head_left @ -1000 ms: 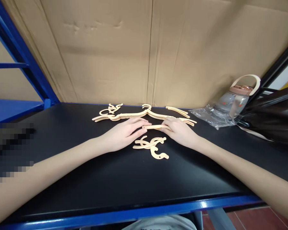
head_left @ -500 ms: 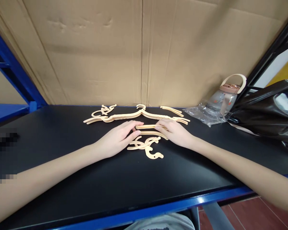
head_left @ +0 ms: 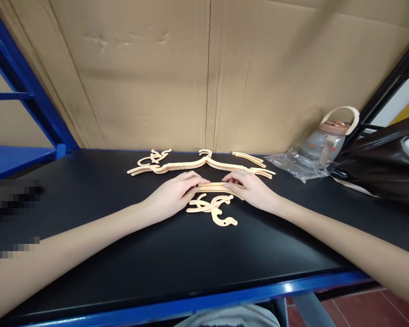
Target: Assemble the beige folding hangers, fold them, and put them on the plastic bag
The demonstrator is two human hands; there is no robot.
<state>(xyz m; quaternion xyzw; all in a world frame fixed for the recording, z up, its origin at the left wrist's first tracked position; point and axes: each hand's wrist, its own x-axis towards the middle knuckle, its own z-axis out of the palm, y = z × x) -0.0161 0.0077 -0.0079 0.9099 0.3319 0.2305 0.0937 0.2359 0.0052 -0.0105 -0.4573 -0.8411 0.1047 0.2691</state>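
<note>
Two slim cream hanger arms point(head_left: 214, 187) lie side by side between my hands, low over the black tabletop. My left hand point(head_left: 177, 193) is closed on their left ends, thumb and fingers pinching. My right hand point(head_left: 250, 188) grips them toward the right ends. Just below sit loose cream hanger pieces point(head_left: 213, 206), curved hooks and short bars piled across one another. Behind my hands rest assembled clothes hangers point(head_left: 187, 164), stacked with their hooks pointing away from me.
More loose hanger pieces point(head_left: 157, 156) lie at the back left, and thin hanger arms point(head_left: 248, 158) at the back right. A clear water bottle point(head_left: 322, 143), a plastic bag point(head_left: 289, 163) and a black bag point(head_left: 385, 159) are on the right. Cardboard point(head_left: 139, 81) forms the back wall.
The two hanger arms, apart before, have come together between my hands. The whole view has shifted slightly, so things appear farther right.
</note>
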